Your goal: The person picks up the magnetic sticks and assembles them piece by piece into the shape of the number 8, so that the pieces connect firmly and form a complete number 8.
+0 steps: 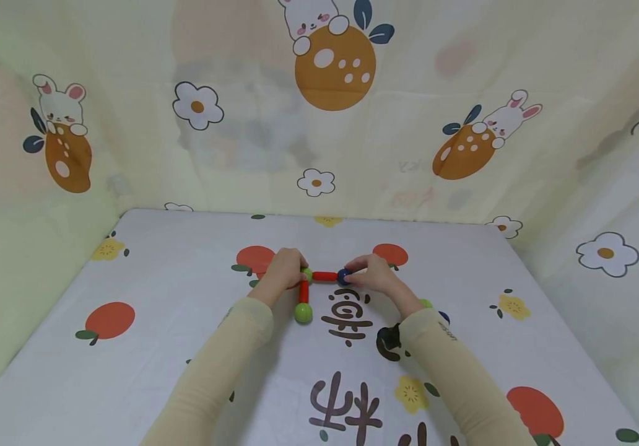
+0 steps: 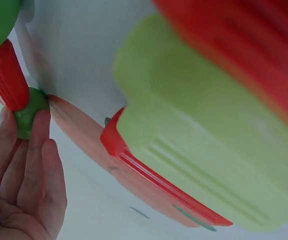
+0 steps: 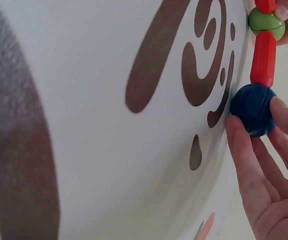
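My left hand (image 1: 286, 267) pinches the green ball (image 3: 264, 25) and my right hand (image 1: 374, 274) the blue ball (image 3: 253, 109), a red bar (image 1: 325, 276) between them; I'd best keep both balls low and in line so nothing twists. Beneath spreads a white printed tablecloth (image 1: 158, 266), backed by a pale rabbit-patterned curtain (image 1: 252, 179).

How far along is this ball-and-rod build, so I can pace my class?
Done, apparently: a red rod links the front green ball to the corner green ball, where a second red rod starts.
In hand: the left hand pinches that corner; the right hand holds a blue ball at the second rod's end.
Perhaps left: no rod directly links the blue and front balls.
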Action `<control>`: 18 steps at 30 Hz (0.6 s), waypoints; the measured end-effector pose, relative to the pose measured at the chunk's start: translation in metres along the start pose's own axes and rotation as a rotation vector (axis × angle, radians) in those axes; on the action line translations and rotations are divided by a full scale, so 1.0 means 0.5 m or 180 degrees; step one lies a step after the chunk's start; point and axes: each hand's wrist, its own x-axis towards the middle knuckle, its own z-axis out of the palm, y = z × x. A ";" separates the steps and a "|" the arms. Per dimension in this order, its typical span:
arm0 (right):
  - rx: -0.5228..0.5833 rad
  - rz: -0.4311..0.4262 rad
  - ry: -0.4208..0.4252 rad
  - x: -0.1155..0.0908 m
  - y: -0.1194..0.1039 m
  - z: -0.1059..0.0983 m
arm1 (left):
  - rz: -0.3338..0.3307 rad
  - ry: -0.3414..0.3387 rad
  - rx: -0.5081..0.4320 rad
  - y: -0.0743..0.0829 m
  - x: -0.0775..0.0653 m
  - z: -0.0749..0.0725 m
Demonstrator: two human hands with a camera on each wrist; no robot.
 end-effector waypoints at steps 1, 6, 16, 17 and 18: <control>-0.0028 0.0007 0.0000 0.000 -0.001 0.000 | -0.0002 -0.0005 -0.0011 0.000 0.001 0.000; -0.0070 0.0074 0.0023 0.003 -0.005 0.000 | -0.0042 -0.0043 -0.0143 -0.003 0.006 -0.001; -0.0140 0.0071 0.0070 0.016 -0.001 0.003 | -0.0156 -0.0062 -0.0268 -0.003 0.019 0.000; -0.0139 0.0070 0.0074 0.016 0.000 0.003 | -0.0167 -0.0064 -0.0280 -0.003 0.020 0.001; -0.0137 0.0073 0.0076 0.016 0.001 0.003 | -0.0174 -0.0066 -0.0284 -0.003 0.021 0.001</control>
